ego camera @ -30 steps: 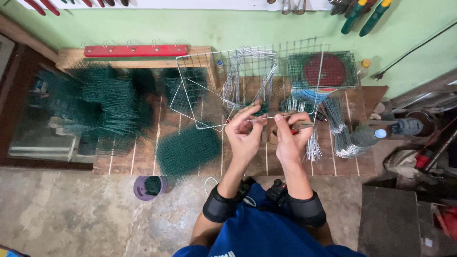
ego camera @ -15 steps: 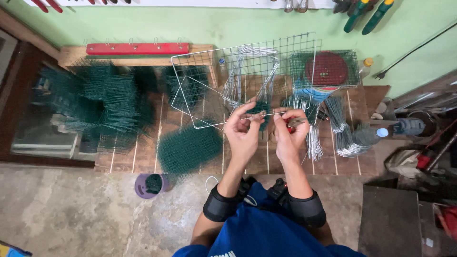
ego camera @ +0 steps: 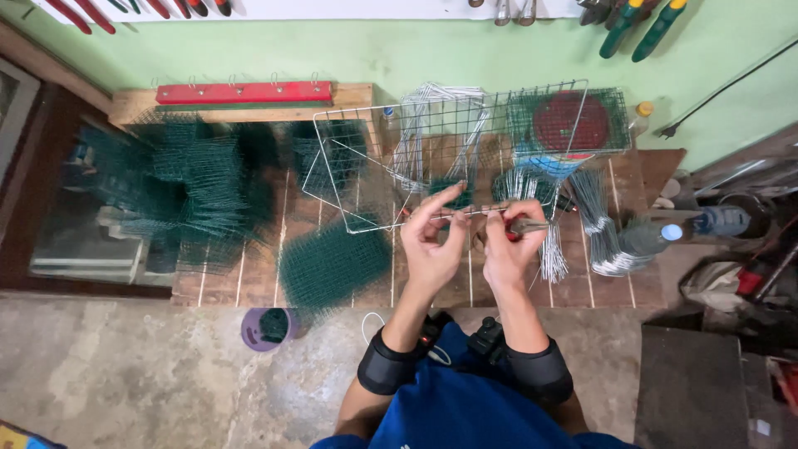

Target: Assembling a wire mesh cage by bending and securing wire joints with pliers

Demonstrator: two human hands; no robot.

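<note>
The wall (ego camera: 416, 50) at the back is light green, and tools with red and green handles (ego camera: 636, 25) hang on it. Below it is a low wooden worktop (ego camera: 432, 283) made of brown boards, sitting on a grey concrete floor (ego camera: 125, 382). A long red bar (ego camera: 243, 91) lies at the back of the worktop. Piles of dark green wire mesh (ego camera: 199, 187) lie on the left side. A small purple cup (ego camera: 264, 328) stands on the floor just beside the worktop. A bundle of short silver wires (ego camera: 611, 241) lies on the right.

The left hand (ego camera: 432, 245) pinches the lower edge of a silver wire cage (ego camera: 399, 158), which rests on the middle of the worktop. The right hand (ego camera: 511, 245) has its grip closed on a small tool (ego camera: 525, 226), held against the same edge.
</note>
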